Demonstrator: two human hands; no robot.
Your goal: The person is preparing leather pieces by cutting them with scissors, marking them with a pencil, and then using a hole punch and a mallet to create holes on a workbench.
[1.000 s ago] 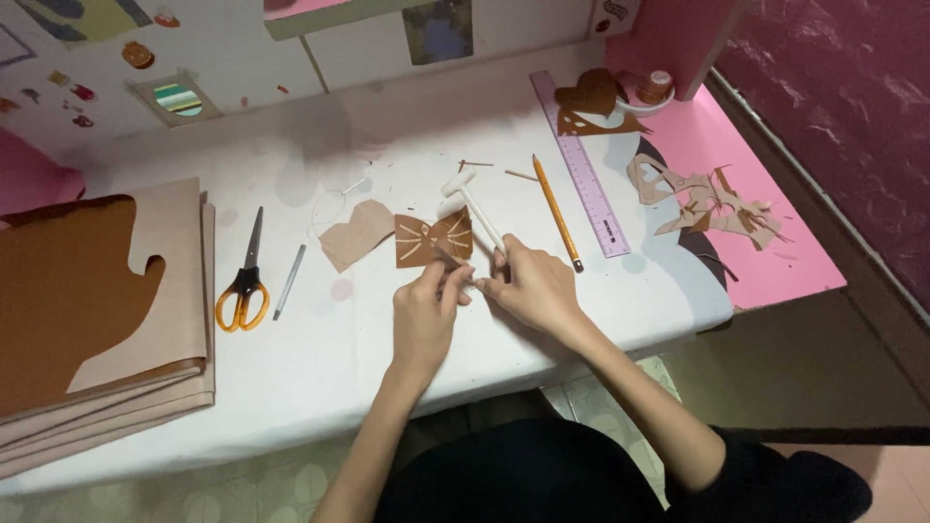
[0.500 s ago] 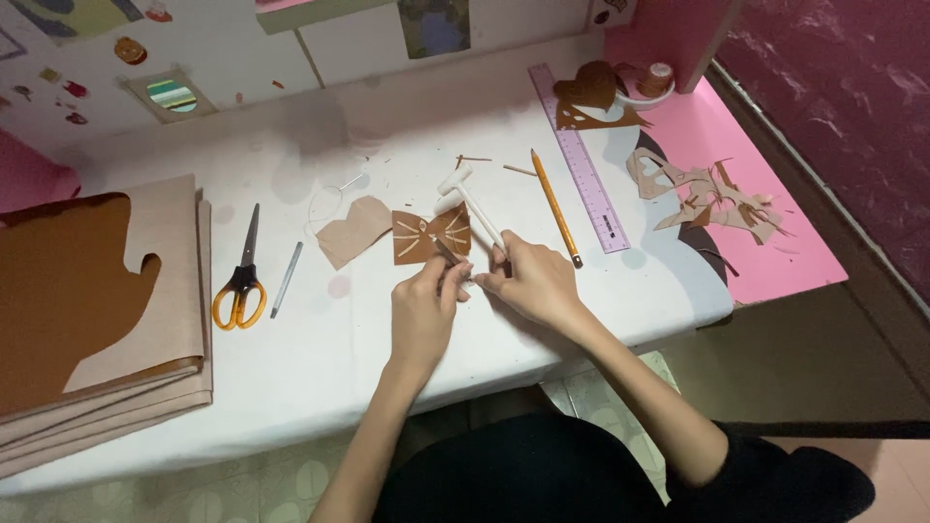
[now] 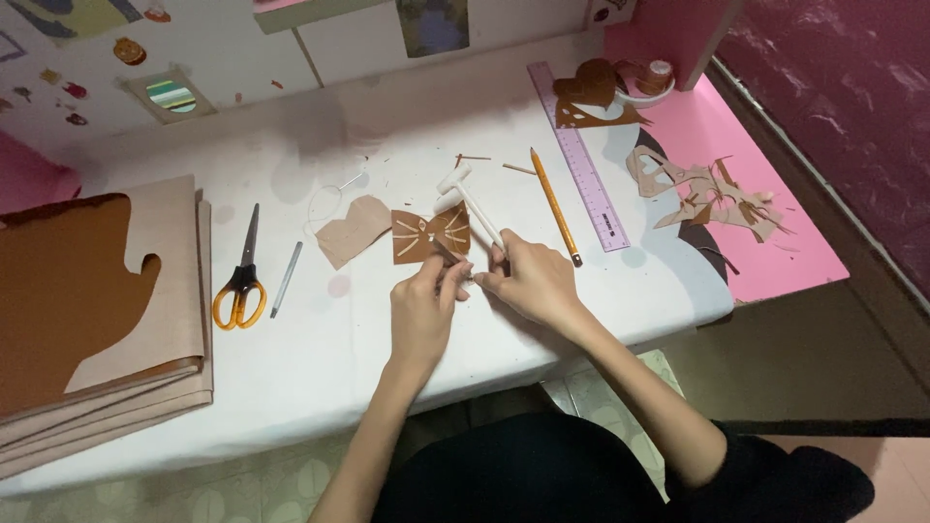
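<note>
A brown leather piece [image 3: 431,234] lies flat mid-worktop [image 3: 387,368], its lower edge pinched by the left hand [image 3: 424,308]. The right hand [image 3: 531,283] clamps its fingers on a white mallet [image 3: 472,201]. A pencil [image 3: 554,205] and ruler [image 3: 578,155] lie to the right, scissors [image 3: 241,281] well left.

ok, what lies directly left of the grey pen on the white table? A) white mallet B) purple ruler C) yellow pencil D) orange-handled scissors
D: the orange-handled scissors lie just left of the grey pen, while the pencil, ruler and mallet sit far over on its right.
</note>
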